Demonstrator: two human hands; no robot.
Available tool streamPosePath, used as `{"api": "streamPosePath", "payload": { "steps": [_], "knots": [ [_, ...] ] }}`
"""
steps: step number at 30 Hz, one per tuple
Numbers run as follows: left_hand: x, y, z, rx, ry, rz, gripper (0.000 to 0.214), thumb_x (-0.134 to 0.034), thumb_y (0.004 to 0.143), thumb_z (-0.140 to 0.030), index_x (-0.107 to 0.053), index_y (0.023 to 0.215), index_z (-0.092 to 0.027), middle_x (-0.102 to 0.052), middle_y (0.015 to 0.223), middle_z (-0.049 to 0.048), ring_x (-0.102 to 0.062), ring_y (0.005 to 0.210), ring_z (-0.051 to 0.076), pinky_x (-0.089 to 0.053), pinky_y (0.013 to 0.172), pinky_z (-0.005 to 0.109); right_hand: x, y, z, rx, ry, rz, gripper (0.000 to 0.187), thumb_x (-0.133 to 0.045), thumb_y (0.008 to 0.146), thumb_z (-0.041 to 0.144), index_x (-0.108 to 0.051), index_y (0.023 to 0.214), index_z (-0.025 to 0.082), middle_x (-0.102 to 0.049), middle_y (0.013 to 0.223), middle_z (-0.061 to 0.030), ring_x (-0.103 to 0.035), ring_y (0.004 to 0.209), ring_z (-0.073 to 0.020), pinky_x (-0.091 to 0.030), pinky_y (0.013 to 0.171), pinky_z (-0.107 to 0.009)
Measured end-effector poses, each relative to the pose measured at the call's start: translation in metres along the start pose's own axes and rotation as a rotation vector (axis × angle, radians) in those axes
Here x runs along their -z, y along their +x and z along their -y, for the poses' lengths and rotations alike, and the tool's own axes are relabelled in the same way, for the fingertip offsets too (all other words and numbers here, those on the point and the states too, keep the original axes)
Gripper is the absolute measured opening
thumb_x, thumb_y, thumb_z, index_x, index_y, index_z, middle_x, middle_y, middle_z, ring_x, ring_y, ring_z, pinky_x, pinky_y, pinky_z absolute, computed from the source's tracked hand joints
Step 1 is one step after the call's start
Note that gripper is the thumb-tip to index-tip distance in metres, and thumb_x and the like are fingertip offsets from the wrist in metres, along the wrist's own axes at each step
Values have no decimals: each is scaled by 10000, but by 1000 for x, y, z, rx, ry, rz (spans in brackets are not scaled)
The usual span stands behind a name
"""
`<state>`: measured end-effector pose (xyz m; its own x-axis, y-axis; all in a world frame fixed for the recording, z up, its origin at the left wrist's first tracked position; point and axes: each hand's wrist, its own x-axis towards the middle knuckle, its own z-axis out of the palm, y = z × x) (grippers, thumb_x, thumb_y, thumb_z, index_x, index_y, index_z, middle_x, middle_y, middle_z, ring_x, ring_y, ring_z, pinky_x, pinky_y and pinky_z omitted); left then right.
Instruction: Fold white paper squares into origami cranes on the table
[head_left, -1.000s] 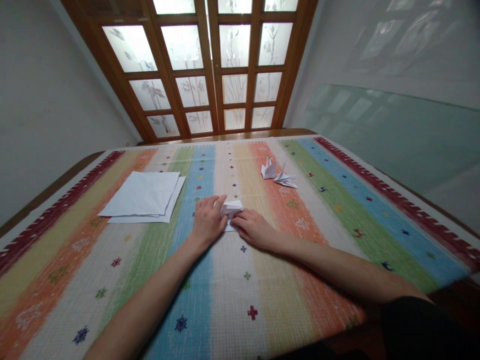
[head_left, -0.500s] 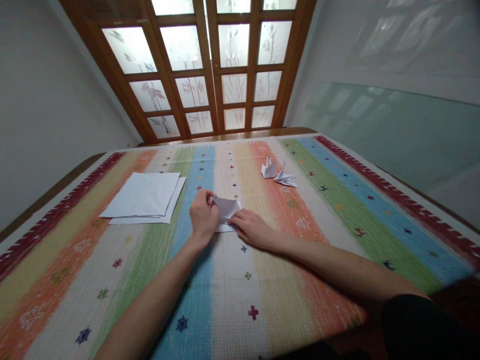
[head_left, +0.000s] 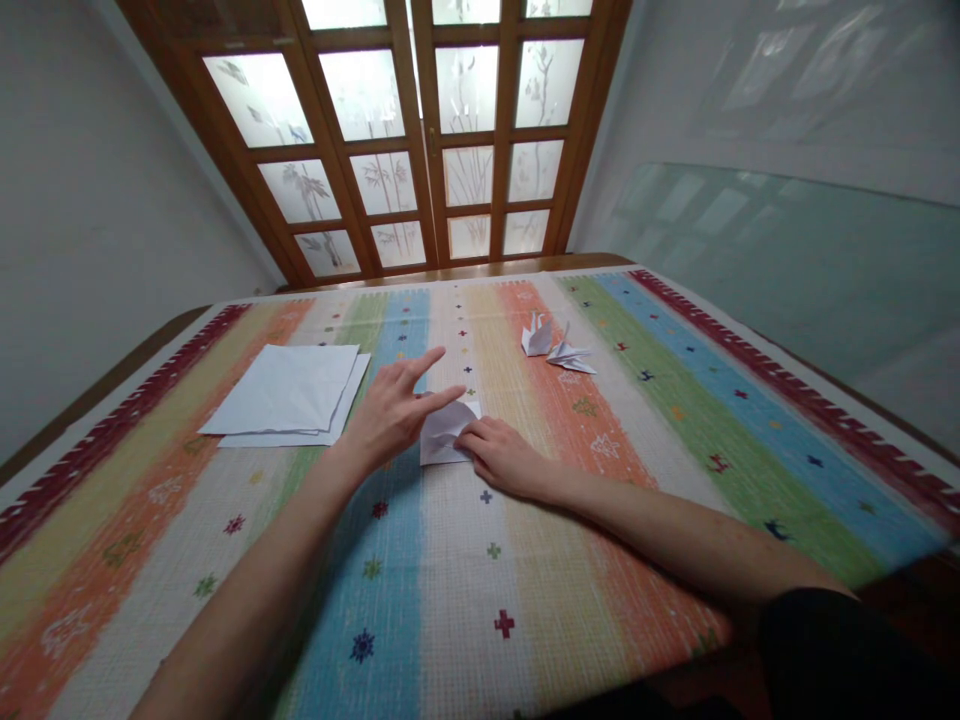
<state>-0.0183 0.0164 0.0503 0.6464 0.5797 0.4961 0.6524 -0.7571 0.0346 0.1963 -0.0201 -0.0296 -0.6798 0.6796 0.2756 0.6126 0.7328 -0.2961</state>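
A small folded sheet of white paper (head_left: 442, 432) lies on the striped cloth in front of me, its upper layer curving up. My left hand (head_left: 394, 405) is raised at its left side, with index finger and thumb spread apart and nothing between them; the thumb passes over the paper's far edge. At the paper's right edge, my right hand (head_left: 499, 450) rests low with its fingers bent, gripping the paper. Its fingertips cover part of that edge, so the folds there are hidden.
To the left lies a stack of white paper sheets (head_left: 281, 390). Two folded paper cranes (head_left: 537, 338) stand farther back on the right. The striped tablecloth (head_left: 457, 600) covers the table, and a wooden door with glass panes (head_left: 469, 180) is beyond it.
My left hand has let go of the paper's left side, moved slightly left and spread its fingers. The lifted paper layer has dropped lower. My right hand stays in place.
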Motion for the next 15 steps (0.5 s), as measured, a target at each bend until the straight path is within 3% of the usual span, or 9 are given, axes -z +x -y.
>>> {"api": "streamPosePath", "payload": {
  "steps": [5, 9, 15],
  "knots": [
    [13, -3, 8, -65, 18, 195, 108, -641, 775, -281, -746, 781, -255, -517, 1403, 53, -445, 1260, 334, -377, 1026, 547, 0, 0, 0, 3, -1, -9, 257, -526, 861, 86, -616, 1090, 162, -619, 1069, -112, -520, 973, -227, -437, 862, -387],
    [19, -2, 15, -93, 40, 287, 184, -722, 735, -395, -720, 657, -228, -581, 1320, 77, -466, 1253, 349, -384, 1009, 550, 1, 0, 1, -3, -5, 3, 259, -524, 865, 88, -619, 1094, 160, -624, 1076, -107, -520, 975, -226, -439, 867, -384],
    [14, 3, 21, -58, 46, 204, 117, -711, 780, -313, -701, 701, -228, -671, 1137, 79, -548, 1141, 286, -431, 958, 488, -3, -2, -2, -4, 6, -10, 283, -536, 861, 91, -609, 1122, 173, -616, 1098, -106, -525, 988, -221, -435, 877, -386]
  ]
}}
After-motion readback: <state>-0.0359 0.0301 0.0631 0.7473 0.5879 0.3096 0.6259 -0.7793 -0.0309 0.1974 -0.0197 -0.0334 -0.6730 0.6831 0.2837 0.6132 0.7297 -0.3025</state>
